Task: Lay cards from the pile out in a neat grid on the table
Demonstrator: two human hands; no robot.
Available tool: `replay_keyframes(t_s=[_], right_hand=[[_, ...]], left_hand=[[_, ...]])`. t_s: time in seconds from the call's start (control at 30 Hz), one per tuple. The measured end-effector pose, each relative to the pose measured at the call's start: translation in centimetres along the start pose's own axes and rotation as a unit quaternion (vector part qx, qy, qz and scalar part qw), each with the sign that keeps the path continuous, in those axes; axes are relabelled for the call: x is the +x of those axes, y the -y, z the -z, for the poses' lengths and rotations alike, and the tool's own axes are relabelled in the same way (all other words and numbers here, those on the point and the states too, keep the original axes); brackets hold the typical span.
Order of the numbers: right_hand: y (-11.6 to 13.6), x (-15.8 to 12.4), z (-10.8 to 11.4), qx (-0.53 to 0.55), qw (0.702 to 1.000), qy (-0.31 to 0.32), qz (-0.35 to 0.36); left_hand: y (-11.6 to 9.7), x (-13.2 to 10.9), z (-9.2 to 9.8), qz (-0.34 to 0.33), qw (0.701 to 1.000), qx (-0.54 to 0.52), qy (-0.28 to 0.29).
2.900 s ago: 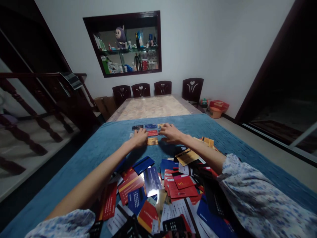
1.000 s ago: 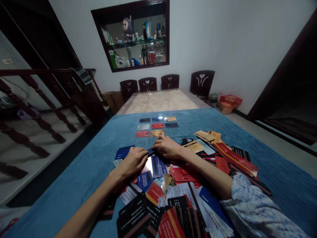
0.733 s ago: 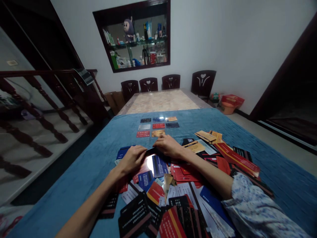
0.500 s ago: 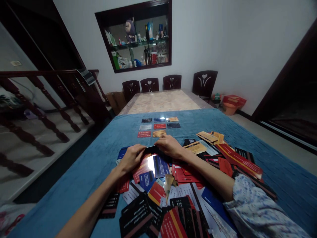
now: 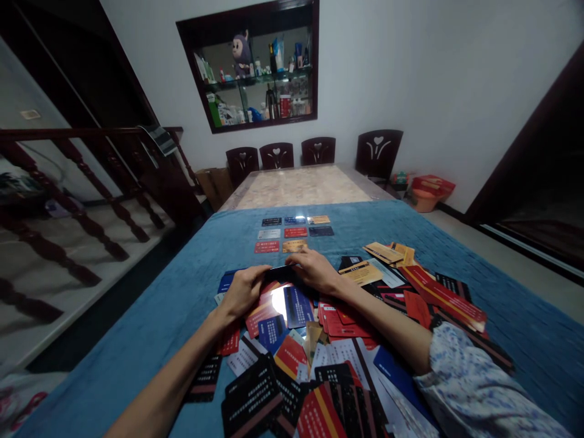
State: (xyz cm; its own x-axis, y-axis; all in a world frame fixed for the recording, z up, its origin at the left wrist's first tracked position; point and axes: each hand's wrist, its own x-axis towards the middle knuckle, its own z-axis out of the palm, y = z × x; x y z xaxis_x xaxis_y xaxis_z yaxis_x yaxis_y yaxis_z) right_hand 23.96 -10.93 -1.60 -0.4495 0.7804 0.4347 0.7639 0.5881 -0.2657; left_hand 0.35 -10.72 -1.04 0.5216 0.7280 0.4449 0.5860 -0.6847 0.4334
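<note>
A big heap of plastic cards point(image 5: 347, 340) in red, blue, black, white and gold lies on the blue cloth point(image 5: 150, 316) in front of me. At its far edge my left hand point(image 5: 244, 291) and my right hand point(image 5: 314, 271) together pinch a dark card point(image 5: 281, 274), one hand at each end. Beyond them, several cards point(image 5: 294, 232) lie in neat rows on the cloth.
Past the cloth the table's marble top point(image 5: 301, 185) is bare. Four dark chairs point(image 5: 319, 152) stand at its far end under a wall cabinet point(image 5: 255, 67). A wooden stair rail point(image 5: 91, 182) runs along the left. A red basin point(image 5: 431, 188) sits on the floor at right.
My hands came back from the neat rows to the heap's far edge and took hold of a dark card between them. Over the last second they lifted it slightly.
</note>
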Motion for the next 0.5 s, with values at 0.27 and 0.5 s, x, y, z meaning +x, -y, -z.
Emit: replay_keyframes(t_s=[0.27,0.5], right_hand=[[-0.09,-0.35,0.14,-0.020,0.996,0.071,-0.047],[-0.76,-0.27,-0.37,0.024,0.997,0.033,-0.064]], left_hand=[[-0.42,0.04,-0.13,0.005,1.000,-0.009,-0.003],[-0.64,0.03,-0.19,0.026,0.999,-0.021,-0.006]])
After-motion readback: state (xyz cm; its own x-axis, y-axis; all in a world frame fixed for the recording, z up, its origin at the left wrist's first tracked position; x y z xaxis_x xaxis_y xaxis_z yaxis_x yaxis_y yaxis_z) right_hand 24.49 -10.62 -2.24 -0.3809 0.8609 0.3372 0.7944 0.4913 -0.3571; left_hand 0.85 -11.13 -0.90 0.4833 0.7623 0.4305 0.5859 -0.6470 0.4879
